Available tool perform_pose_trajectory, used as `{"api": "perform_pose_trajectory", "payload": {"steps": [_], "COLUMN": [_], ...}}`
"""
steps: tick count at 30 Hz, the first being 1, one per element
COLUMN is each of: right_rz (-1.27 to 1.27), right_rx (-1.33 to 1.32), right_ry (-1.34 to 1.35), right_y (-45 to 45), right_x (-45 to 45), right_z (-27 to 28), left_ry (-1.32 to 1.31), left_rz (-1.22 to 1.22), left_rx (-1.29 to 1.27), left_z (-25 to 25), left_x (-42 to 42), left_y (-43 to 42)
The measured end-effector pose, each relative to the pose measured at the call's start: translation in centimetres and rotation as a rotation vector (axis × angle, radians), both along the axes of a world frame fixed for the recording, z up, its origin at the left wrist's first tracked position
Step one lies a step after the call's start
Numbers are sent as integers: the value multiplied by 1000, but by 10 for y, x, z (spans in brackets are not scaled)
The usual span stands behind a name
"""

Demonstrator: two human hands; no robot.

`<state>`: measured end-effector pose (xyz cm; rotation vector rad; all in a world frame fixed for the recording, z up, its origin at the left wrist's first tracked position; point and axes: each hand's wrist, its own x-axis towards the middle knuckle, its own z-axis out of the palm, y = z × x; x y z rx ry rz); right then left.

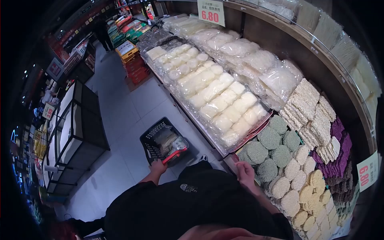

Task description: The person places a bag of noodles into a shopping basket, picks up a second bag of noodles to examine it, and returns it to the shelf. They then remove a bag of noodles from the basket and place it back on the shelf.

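My left hand [158, 166] is closed on the red handle of a black shopping basket [150, 140] with perforated sides. Inside the basket lie clear plastic packs [170, 142] whose contents I cannot make out. My right hand [245, 173] is by the front edge of the display, its fingers loosely curled, and nothing shows in them. Closest to it are round green noodle cakes [268, 138]. Beige round cakes [290, 202] and yellow ones [312, 194] are stacked below them. Beyond, white noodle bundles [218, 102] lie in rows under clear plastic.
Along the display's back are clear bags of pale noodles [276, 80], cream noodle blocks [304, 104] and purple ones [340, 150]. A price sign [212, 13] hangs above. Left of the tiled aisle [124, 132] stands a dark-framed rack [80, 132]. A person in dark clothes [103, 34] is far off; red crates [136, 70] flank the aisle.
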<state>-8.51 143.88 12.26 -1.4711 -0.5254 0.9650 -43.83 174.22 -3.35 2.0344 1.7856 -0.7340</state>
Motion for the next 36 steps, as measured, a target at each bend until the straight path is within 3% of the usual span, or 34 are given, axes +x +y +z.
{"api": "perform_pose_trajectory", "payload": {"steps": [3,4,5,7,10,13,17,18,20,23,26,29,30,33,36], "right_rz": [117,192,247,352,377,325,366,413,482,545,638,775,904,988,1108], "right_rx": [167,155,119,35,-13,-202,-278,-264,-273,-425,-476,-360,-464,-340,-492], "right_ry": [-246,-277,-259,-221,-342,-328,-335,-335,-328,-292,-532,-1014,-969,-1192,-1205], "right_y": [23,28,33,42,48,58,84,90,92,114,145,158,167,171,177], "right_x": [-18,-25,-33,-50,-72,-111,-189,-203,-242,-265,-286,-302,-307,-314,-318], "right_z": [-20,-3,9,24,0,-9,-8,-20,-54,-53,-55,-102,-107,-122,-133], "left_ry": [-460,-197,-127,-232,-539,-471,-458,-483,-530,-592,-604,-586,-586,-544,-487], "left_rz": [69,57,-51,-78,-194,-248,-378,-393,-404,-426,-450,-539,-568,-644,-698], "left_rx": [-179,-50,43,15,7,-80,-248,-242,-315,-356,-290,-270,-285,-354,-375], "left_z": [-50,-10,-7,-23,-37,-40,-62,-46,-40,-49,-54,-60,-54,-43,-40], "left_x": [-84,-62,-57,-48,-23,-16,-28,-28,-67,-112,-149,-168,-167,-161,-165], "left_y": [1,-12,-15,-4,-1,12,37,37,27,25,21,18,20,23,22]}}
